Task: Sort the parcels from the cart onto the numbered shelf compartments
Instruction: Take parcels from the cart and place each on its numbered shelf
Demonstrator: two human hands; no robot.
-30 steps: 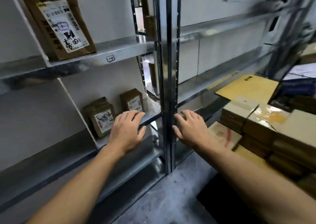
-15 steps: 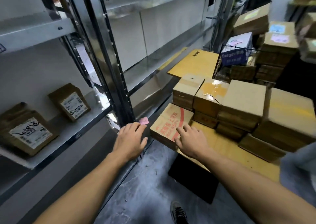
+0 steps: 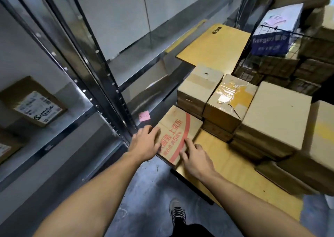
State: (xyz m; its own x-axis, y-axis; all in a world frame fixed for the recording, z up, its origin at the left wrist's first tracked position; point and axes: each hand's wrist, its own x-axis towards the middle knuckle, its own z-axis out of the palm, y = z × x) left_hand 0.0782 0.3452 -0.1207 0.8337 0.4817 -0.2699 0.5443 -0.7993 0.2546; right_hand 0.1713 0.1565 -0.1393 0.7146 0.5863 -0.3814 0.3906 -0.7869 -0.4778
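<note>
A flat cardboard parcel with red print (image 3: 180, 126) lies at the near left corner of the cart's yellow deck (image 3: 227, 166). My left hand (image 3: 144, 143) lies over the parcel's left edge with relaxed fingers. My right hand (image 3: 196, 159) touches the parcel's near right side, forefinger stretched out on its top. Neither hand has a hold on it. Stacked brown boxes (image 3: 229, 99) fill the cart behind it. The metal shelf (image 3: 59, 142) on the left holds a labelled parcel (image 3: 36, 106).
A pink sticky note (image 3: 144, 116) sits on the lower shelf beside the black upright post (image 3: 108, 84). A wire basket (image 3: 271, 63) with more boxes stands at the back right. My shoe (image 3: 178, 212) is on the grey floor below.
My view has swung from the shelf to the cart. Both hands have moved forward from in front of the shelf post onto the red-printed parcel.
</note>
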